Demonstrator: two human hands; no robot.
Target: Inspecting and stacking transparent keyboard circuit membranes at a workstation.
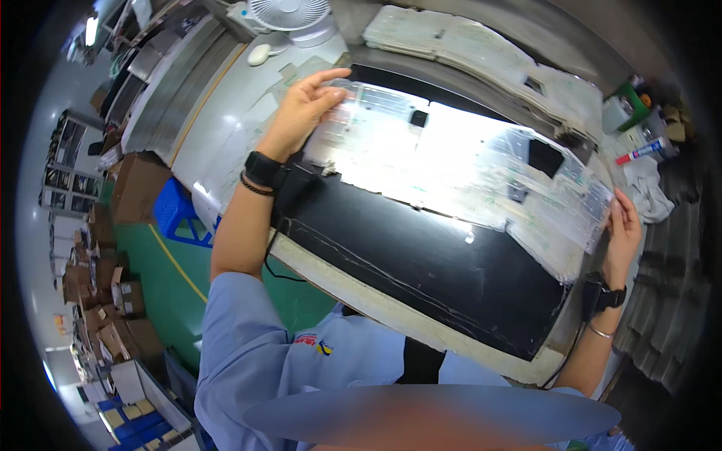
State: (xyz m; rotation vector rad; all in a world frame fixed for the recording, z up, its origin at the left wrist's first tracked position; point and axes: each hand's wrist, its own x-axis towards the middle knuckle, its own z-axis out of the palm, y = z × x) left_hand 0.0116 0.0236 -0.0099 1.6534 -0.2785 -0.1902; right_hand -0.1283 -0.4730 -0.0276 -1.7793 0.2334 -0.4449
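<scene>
A long, thin, shiny sheet (459,161), whitish and partly see-through with several cut-outs, spans the space between my hands above a black mat (421,240). My left hand (304,109) pinches its far left corner between thumb and fingers. At the opposite end, my right hand (623,229) is closed on the sheet's right edge, thumb and fingertips against it. Glare washes out the middle of the sheet. Whether the sheet rests on the mat or is slightly lifted, I cannot tell.
Behind the mat lies a stack of similar pale sheets (466,45). A white fan (289,15) and a small white rounded object (259,54) stand far left. To the right are a marker (639,150), a green container (632,101) and a white cloth (648,192). A blue stool (177,214) stands left.
</scene>
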